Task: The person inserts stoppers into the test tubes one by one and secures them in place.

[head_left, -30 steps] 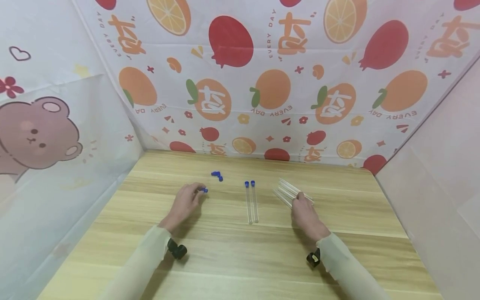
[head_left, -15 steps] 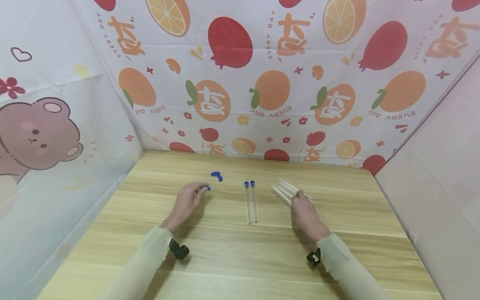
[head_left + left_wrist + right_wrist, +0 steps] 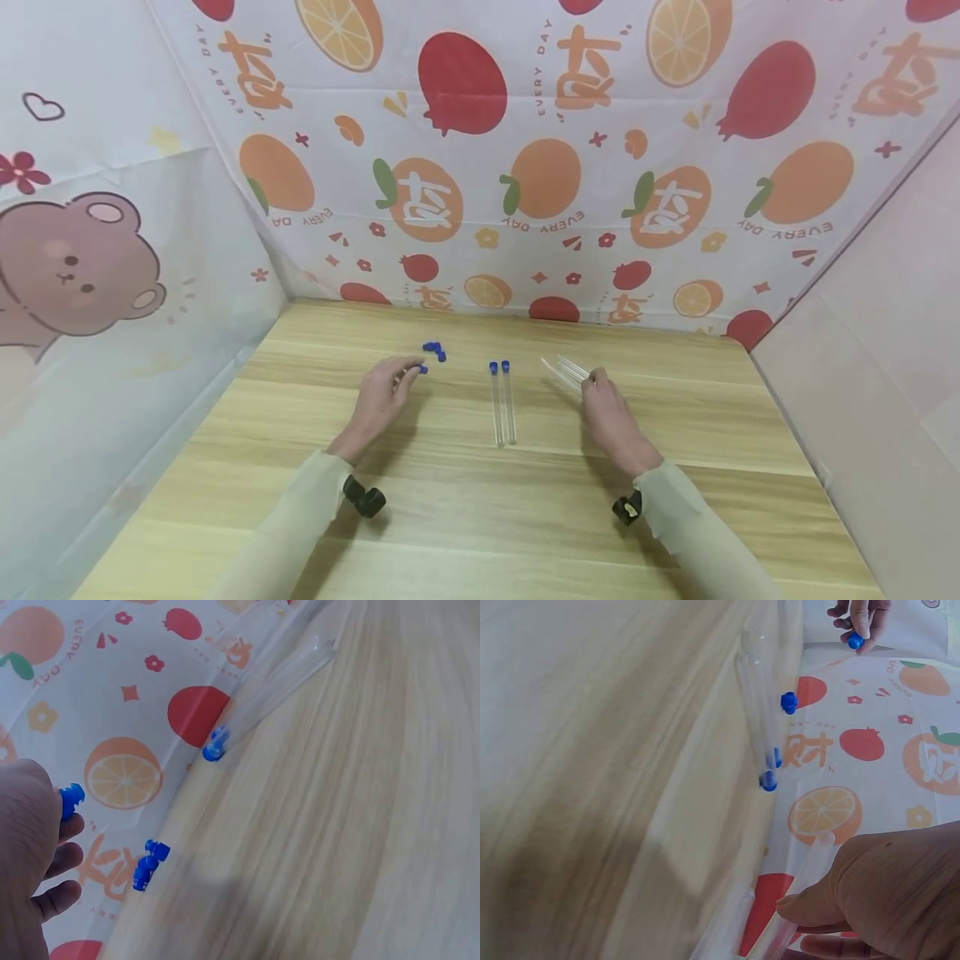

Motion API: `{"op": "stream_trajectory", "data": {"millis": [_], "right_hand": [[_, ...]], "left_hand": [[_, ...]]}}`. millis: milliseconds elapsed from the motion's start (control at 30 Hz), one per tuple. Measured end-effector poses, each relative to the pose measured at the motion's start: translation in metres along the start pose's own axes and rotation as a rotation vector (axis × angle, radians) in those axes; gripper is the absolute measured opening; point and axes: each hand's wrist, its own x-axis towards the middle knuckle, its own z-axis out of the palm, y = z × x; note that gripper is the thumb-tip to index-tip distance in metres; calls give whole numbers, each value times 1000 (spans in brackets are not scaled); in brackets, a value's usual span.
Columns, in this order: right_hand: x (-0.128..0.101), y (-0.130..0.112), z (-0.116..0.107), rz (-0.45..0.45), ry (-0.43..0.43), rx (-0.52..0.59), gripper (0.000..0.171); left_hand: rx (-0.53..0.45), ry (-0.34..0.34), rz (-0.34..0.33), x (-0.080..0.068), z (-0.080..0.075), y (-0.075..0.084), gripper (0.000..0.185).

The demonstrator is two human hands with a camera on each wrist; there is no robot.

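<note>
My left hand (image 3: 384, 398) pinches a small blue cap (image 3: 72, 801) between thumb and fingers, raised over the left part of the table. Just beyond it lies a cluster of loose blue caps (image 3: 435, 350). On the right, my right hand (image 3: 611, 417) pinches a clear test tube (image 3: 801, 889) between thumb and fingers, one end sticking out past the thumb. More clear test tubes (image 3: 572, 369) lie beside that hand, partly hidden by it. Two test tubes with blue caps (image 3: 501, 408) lie side by side between the hands, capped ends away from me.
A wood-grain table (image 3: 450, 517) carries everything. Behind it hangs a fruit-print cloth (image 3: 480, 183), and a bear-print cloth (image 3: 75, 267) borders the left side. Dark wrist cameras sit on both cuffs.
My left hand has moved slightly up and to the right with the blue cap. My right hand has drawn one tube out of line with the others, and its far end has shifted left.
</note>
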Motion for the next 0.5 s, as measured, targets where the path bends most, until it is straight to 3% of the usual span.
{"op": "stream_trajectory", "data": {"millis": [233, 500], "right_hand": [[4, -9, -9, -22, 22, 11, 20], [10, -18, -17, -41, 51, 11, 16]], "left_hand": [[-41, 13, 44, 3, 2, 8, 22], [-51, 14, 15, 8, 4, 16, 21]]}}
